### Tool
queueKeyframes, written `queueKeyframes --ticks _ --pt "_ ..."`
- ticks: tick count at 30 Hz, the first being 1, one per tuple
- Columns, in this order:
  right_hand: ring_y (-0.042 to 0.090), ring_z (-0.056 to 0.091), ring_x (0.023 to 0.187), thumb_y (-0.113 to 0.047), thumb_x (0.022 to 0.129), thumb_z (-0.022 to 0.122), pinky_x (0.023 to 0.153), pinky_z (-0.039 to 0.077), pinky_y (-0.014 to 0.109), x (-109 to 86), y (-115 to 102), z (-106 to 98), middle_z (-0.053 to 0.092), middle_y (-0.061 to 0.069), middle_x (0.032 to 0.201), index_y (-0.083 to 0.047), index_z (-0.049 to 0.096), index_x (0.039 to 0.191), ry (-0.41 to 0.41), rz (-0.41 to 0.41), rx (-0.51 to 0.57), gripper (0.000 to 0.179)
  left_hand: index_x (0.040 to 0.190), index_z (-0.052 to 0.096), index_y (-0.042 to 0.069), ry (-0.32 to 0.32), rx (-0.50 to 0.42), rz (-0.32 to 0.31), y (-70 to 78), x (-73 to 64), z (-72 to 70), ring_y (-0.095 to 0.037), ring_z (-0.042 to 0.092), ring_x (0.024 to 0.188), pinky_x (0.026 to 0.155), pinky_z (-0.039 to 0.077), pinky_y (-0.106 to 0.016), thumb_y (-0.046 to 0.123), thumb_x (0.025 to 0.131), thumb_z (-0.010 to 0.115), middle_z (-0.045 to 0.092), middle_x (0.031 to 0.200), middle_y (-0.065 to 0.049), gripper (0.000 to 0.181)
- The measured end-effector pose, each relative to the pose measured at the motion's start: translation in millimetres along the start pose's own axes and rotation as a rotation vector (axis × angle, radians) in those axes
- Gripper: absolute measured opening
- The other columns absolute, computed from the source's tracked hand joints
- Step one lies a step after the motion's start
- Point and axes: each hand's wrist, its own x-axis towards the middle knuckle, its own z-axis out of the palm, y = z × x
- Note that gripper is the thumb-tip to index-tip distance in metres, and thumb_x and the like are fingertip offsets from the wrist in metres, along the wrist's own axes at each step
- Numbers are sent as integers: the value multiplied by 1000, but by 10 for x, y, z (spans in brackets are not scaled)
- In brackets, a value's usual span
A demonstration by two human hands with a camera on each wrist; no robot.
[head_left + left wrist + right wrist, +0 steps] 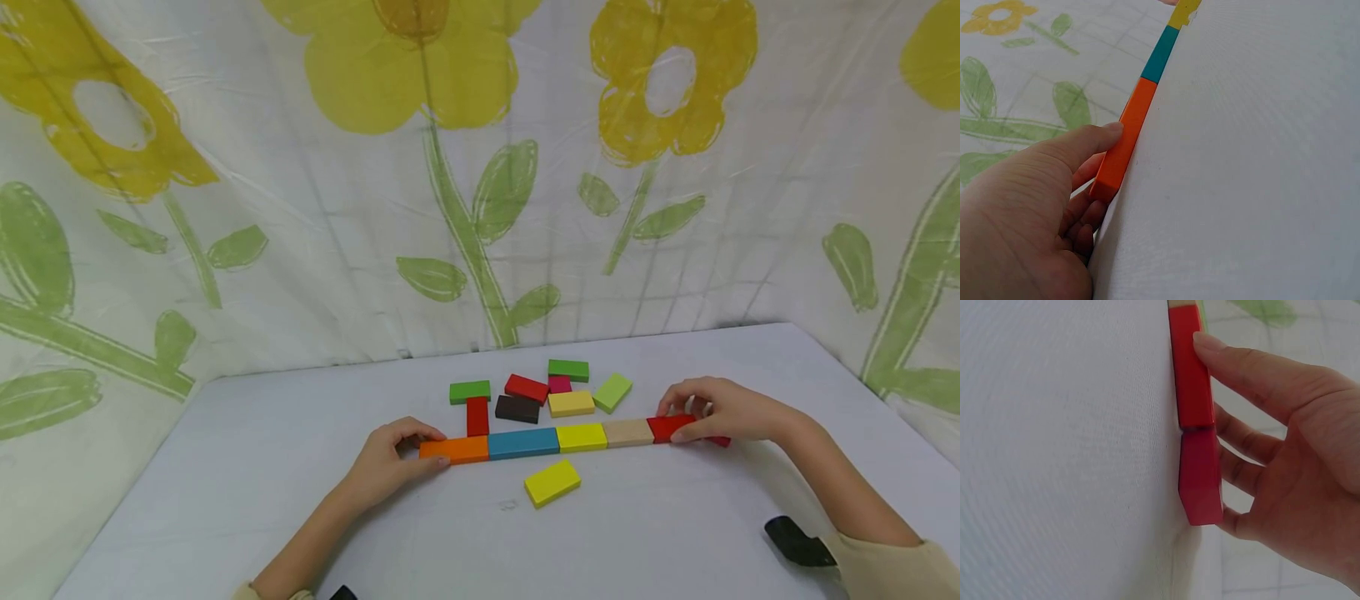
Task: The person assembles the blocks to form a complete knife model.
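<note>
Step in hand, my read: truing up a row point(574, 438) of blocks from both ends; datum is the blue block point(523, 444); orange point(456, 451) touches its left end, yellow point(582, 437) its right end, then further right come tan point(628, 432), red point(670, 429) and crimson point(1200, 478); all lie on the bench point(652, 525).

Left hand point(384, 467), left of blue, has orange pinched between thumb and fingers; right hand point(733, 410), well right of blue, has its thumb on red and its fingers curled behind red and crimson, so grasping there; neither is released.

Crimson looks slightly offset from red in the right wrist view; the hand covers most of that joint in the head view, so can't tell how true it is.

Next move calls for, I'd judge, a light, even push from both ends toward blue, keeping crimson in line; too much squeeze could buckle the row at a joint.

Spares: loose yellow point(552, 484) on the wearer's side of blue; cross block point(477, 416) beyond blue's left end, contact unclear; brown point(517, 408) and cream point(572, 404) beyond blue, apart from it.
</note>
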Motion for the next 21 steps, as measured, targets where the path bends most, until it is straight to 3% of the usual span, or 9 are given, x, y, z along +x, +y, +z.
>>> queueKeyframes --ticks 21 --pt "9 54 87 -21 92 81 71 49 25 -3 -19 -4 64 -4 99 -12 71 115 -1 6 -7 26 109 81 13 -2 -13 16 24 -13 -19 -18 58 96 86 51 -26 23 89 85 73 104 0 23"
